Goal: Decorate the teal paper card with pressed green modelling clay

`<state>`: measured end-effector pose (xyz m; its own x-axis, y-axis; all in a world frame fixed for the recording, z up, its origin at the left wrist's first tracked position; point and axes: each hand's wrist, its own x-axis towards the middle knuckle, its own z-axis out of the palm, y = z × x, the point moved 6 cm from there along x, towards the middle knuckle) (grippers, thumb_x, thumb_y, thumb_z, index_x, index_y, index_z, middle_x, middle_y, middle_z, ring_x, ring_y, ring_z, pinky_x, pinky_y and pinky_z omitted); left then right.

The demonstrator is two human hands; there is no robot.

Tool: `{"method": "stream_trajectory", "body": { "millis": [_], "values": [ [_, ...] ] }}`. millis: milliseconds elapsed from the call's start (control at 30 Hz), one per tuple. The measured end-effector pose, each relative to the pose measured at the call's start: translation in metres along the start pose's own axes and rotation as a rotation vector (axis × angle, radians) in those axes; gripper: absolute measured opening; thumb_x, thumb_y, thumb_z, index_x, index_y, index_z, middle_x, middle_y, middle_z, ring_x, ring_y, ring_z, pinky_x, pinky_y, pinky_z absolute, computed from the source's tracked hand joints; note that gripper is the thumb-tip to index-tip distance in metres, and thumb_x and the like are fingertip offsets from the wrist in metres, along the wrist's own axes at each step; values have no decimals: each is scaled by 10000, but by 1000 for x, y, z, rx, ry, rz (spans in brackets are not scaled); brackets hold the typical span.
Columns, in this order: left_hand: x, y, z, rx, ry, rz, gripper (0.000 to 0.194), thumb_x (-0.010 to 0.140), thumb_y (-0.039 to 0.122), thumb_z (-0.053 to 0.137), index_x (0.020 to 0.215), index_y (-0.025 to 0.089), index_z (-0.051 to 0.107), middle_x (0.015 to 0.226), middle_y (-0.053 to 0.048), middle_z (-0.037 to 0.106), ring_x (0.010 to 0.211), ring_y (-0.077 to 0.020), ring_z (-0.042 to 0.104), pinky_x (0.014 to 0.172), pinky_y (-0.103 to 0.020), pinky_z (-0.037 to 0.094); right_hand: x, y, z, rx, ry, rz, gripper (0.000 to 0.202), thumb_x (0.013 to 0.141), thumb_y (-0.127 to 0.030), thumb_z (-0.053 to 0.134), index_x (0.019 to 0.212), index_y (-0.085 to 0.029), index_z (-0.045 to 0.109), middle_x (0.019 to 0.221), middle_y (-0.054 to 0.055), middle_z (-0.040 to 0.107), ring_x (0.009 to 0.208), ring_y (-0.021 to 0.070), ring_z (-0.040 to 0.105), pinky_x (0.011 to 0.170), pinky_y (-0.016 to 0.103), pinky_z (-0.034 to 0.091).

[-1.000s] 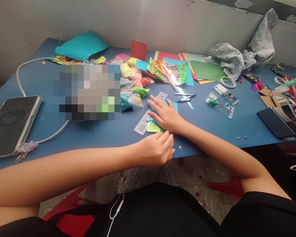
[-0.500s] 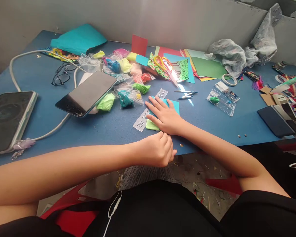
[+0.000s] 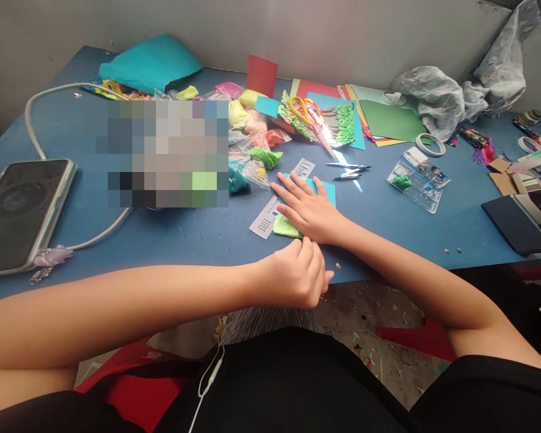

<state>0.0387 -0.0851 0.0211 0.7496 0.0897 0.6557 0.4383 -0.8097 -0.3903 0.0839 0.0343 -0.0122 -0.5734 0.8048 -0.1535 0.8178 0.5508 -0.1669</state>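
My right hand (image 3: pixel 314 214) lies flat with its fingers spread over a small sheet of blue paper (image 3: pixel 329 192). Beneath that hand, a stencil ruler (image 3: pixel 263 225) slants across the table, its middle covered. A flat piece of light green clay (image 3: pixel 287 227) shows below the thumb, partly hidden by the palm. My left hand (image 3: pixel 297 275) is curled closed at the table's front edge, just below the right palm. Whatever its fingers hold, if anything, is hidden from view.
Behind the hands lie bags of coloured clay (image 3: pixel 265 157), yellow-handled scissors (image 3: pixel 313 123) and pens (image 3: pixel 348 166). To the right are a clear plastic case (image 3: pixel 417 183), a tape roll (image 3: pixel 430 144) and a dark box (image 3: pixel 516 224). A power bank (image 3: pixel 24 213) with a cable sits left; pixelation blurs one area.
The view has shifted slightly, so the table's things appear further right. Both hands keep nearly the same pose and place. A pixelated patch now covers the phone and glasses.
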Motion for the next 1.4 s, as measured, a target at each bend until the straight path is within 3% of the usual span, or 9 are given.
{"method": "stream_trajectory", "body": {
  "millis": [167,300,667,833,900,967,1067,1133,1400],
  "values": [
    [-1,-3,1,39,-14,-94,325,920,168,459,824,2,722,805,-186,753,737,-259,737,631,-327,592,3,14,-3,230,10,-79,574,1019,-517,210,1513,-253,340,1621,24,200,1509,237,111,1206,545,53],
    [1,-4,3,9,-26,-103,326,916,156,458,794,-6,714,769,-189,748,691,-254,733,613,-321,588,5,31,-13,479,94,-98,692,992,-590,44,1504,-242,356,1609,31,250,1493,216,196,1209,493,164],
    [1,-5,6,4,-64,-86,326,926,168,448,789,30,709,762,-169,741,701,-233,713,632,-317,569,7,9,5,143,156,-91,594,997,-535,305,1509,-239,351,1612,55,235,1509,289,87,1189,605,-20],
    [3,-10,7,-73,-95,-96,312,929,162,445,820,50,715,779,-138,742,743,-239,709,683,-340,566,3,39,-33,535,310,-167,739,970,-646,50,1437,-236,451,1517,62,437,1430,224,349,1164,465,291],
    [2,-14,13,-165,-172,-117,334,949,176,409,983,32,709,1014,-169,742,961,-266,701,844,-370,548,-12,73,-66,587,478,-83,699,996,-592,76,1332,-210,555,1396,75,566,1321,208,489,1100,405,379],
    [-1,-17,25,-280,-345,-153,429,989,253,350,1230,17,615,1310,-194,618,1221,-283,589,1007,-395,471,-37,118,-94,414,618,200,521,996,-538,292,1086,-202,680,1151,89,690,1144,235,599,1025,414,420],
    [-8,-18,43,-415,-603,-197,585,1021,408,253,1436,29,415,1516,-189,385,1406,-290,393,1128,-433,349,-85,185,-112,96,605,875,338,962,-330,420,837,-163,686,971,142,698,1016,292,621,943,471,427],
    [-10,-18,47,-450,-669,-226,624,1024,446,213,1473,37,355,1544,-181,327,1438,-296,336,1156,-462,298,-104,207,-113,11,524,1074,260,922,-247,458,809,-163,677,957,144,690,995,295,619,896,440,442],
    [-4,-26,49,-406,-602,-327,618,1022,431,248,1444,0,379,1533,-209,347,1435,-326,331,1126,-479,344,-96,216,-85,208,107,900,273,806,-347,666,1045,-222,708,1062,58,708,872,206,654,749,301,499]
  ]
}}
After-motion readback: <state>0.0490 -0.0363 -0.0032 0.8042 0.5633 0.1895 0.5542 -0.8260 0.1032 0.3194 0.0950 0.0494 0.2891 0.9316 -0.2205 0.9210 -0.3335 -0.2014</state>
